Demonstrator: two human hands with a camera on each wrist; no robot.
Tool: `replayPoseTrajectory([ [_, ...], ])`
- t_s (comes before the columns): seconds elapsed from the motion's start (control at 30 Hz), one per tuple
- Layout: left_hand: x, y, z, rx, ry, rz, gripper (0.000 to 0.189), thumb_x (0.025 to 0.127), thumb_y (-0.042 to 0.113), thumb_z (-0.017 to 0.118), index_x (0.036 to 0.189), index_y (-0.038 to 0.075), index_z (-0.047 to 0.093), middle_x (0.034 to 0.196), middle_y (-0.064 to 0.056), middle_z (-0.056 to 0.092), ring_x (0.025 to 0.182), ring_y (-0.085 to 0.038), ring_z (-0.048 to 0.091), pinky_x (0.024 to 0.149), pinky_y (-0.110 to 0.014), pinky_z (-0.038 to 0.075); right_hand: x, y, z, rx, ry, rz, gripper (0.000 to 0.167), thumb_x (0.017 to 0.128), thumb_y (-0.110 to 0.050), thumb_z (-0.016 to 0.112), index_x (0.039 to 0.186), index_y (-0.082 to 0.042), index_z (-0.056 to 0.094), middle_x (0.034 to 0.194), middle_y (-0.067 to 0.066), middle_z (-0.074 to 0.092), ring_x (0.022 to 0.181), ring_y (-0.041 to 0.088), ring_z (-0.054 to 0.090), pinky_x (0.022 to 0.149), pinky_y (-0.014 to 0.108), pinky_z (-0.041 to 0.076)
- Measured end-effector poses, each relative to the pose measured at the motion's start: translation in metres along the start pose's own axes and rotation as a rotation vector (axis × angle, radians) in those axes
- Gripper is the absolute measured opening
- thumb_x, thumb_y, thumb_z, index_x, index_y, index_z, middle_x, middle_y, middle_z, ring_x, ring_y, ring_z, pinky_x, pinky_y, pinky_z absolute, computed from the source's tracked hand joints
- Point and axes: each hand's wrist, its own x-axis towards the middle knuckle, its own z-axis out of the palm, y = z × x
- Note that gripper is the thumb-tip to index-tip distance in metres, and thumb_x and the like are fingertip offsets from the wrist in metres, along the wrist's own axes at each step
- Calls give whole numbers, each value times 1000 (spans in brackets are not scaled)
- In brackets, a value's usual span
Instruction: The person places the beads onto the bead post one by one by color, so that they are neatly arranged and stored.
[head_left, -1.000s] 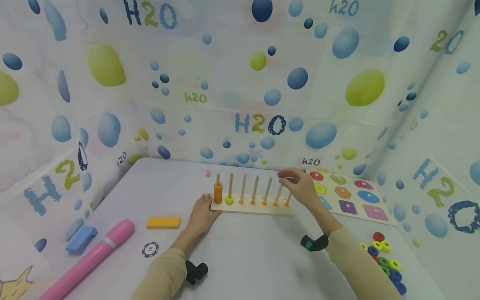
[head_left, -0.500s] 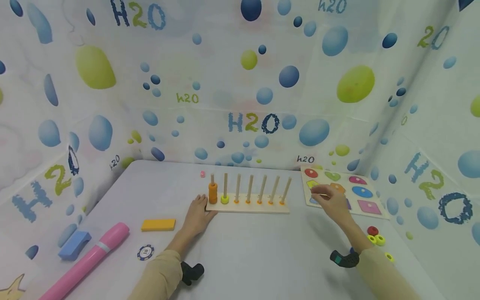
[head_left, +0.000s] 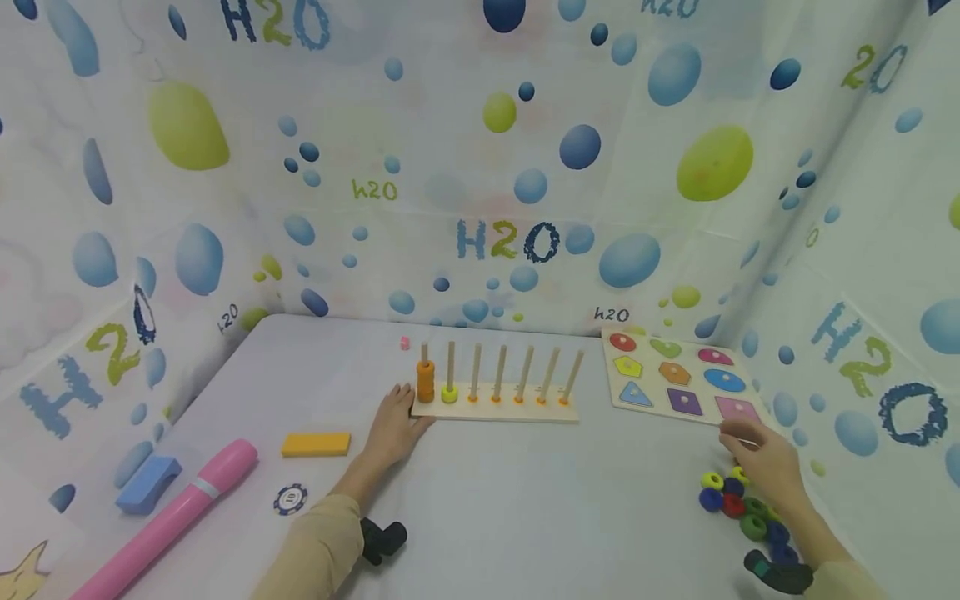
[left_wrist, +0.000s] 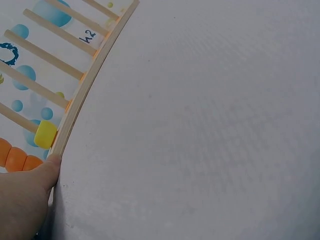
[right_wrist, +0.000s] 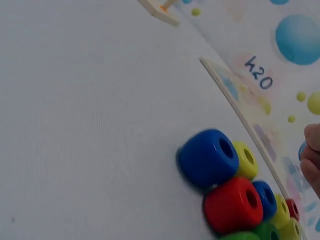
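A wooden peg board with a row of upright pegs stands mid-table. Stacked orange beads fill most of its leftmost peg, and one yellow bead sits low on the peg beside it. My left hand holds the board's left end, the thumb against its front edge. On the right, my right hand hovers over the far side of a pile of loose beads, fingers loosely bent, nothing visible in them. Among these beads are a blue bead, a red bead and several others in yellow and green.
Behind the bead pile lies a shape puzzle board. To the left are a yellow block, a poker chip, a pink tube and a blue block. A small pink object lies behind the peg board.
My right hand has moved from the peg board's right end, rightward and nearer, to the loose beads. The left hand keeps its place on the board. The head view has shifted slightly.
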Motion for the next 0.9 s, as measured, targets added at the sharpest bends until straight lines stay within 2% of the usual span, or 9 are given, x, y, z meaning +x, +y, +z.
replayPoseTrajectory([
  [0.13,0,3,0,-13,-4,-12,68,92,30,63,136,-14,37,144,-28,33,137,-42,22,113,-51,15,-14,18,-14,-51,26,61,31,92,-29,62,109,-4,64,106,19,67,81,-9,54,63,0,43],
  [0.2,0,4,0,-15,-7,-14,68,92,30,62,137,-14,37,145,-28,33,137,-41,22,113,-51,16,-21,26,-18,-71,45,90,31,91,-28,64,108,-2,64,105,19,67,84,-2,57,62,2,44],
  [0.3,1,3,1,-13,-15,-12,68,92,31,62,137,-13,36,145,-28,32,138,-41,21,113,-51,16,-28,36,-21,-86,41,143,33,91,-28,63,109,0,63,106,22,66,91,19,62,58,7,47],
  [0.37,1,1,1,-6,-17,-13,68,92,32,61,137,-13,36,145,-28,32,138,-41,21,113,-51,16,-31,38,-20,-76,29,163,36,92,-30,62,111,1,62,109,22,64,98,34,60,58,9,48],
  [0.5,1,-5,-3,8,-8,-24,68,93,31,61,137,-14,36,145,-28,33,138,-41,21,113,-52,15,-27,38,-17,-55,17,151,38,93,-32,59,115,0,60,112,22,63,104,37,57,60,8,48],
  [0.57,1,-6,-4,8,-7,-23,68,93,31,60,137,-14,36,144,-29,33,137,-42,21,113,-52,15,-26,37,-16,-59,14,138,36,94,-30,59,116,0,59,113,22,62,105,38,57,68,15,54],
  [0.63,1,-6,-5,-2,-12,-19,68,93,30,60,137,-15,35,144,-30,32,137,-43,20,113,-53,15,-25,36,-16,-77,-4,137,37,94,-28,59,115,1,59,112,25,61,104,40,56,76,30,56],
  [0.73,1,-5,-4,-5,-23,-14,68,93,31,60,137,-15,35,144,-30,32,137,-42,20,113,-52,15,-27,37,-17,-91,-70,169,43,93,-30,60,118,5,56,113,29,59,104,45,54,82,53,51],
  [0.9,2,-2,0,-9,-25,-4,68,92,31,61,137,-14,37,144,-29,33,137,-42,21,113,-52,16,-32,42,-22,-120,-139,221,50,92,-34,60,120,8,53,113,32,58,103,48,53,80,56,50],
])
